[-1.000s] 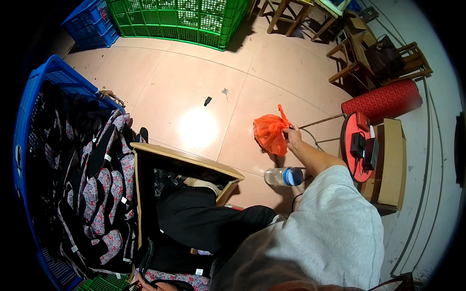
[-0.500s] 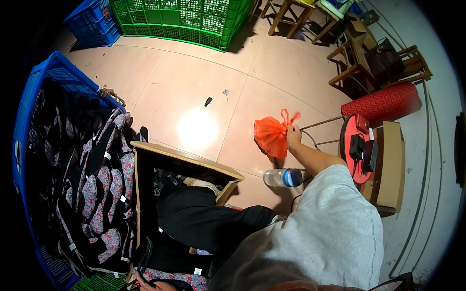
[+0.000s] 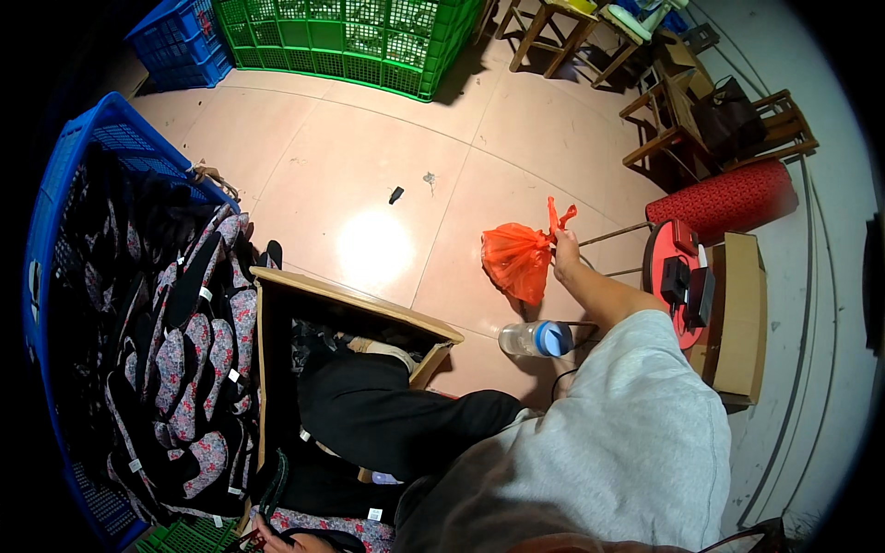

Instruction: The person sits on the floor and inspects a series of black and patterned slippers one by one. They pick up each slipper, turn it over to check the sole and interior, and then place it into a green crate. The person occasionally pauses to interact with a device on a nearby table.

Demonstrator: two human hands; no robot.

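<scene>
My right hand (image 3: pixel 565 256) is closed around the gathered neck of an orange-red plastic bag (image 3: pixel 515 261). The bag's lower part bulges to the left, and its loose ends stick up above my fingers. Just below my outstretched forearm is a clear bottle with a blue lid (image 3: pixel 535 339). At the bottom edge, partly cut off, my left hand (image 3: pixel 293 541) has its fingers curled on something dark that I cannot make out. Beside it lies a floral-patterned piece (image 3: pixel 341 527) with black edging and a white tag.
A blue crate (image 3: pixel 48 221) at the left holds many black and floral pieces (image 3: pixel 198 355). Next to it stands an open cardboard box (image 3: pixel 359 300). A red round stool (image 3: pixel 656 263) carries small black devices; a red roll (image 3: pixel 724 198) lies behind. Farther off are a green crate (image 3: pixel 336 41) and wooden stools (image 3: pixel 544 32).
My right hand has shifted slightly right. The bag's looped handle no longer shows as a loop; its ends now stand upright above my fingers. My left hand has hardly moved.
</scene>
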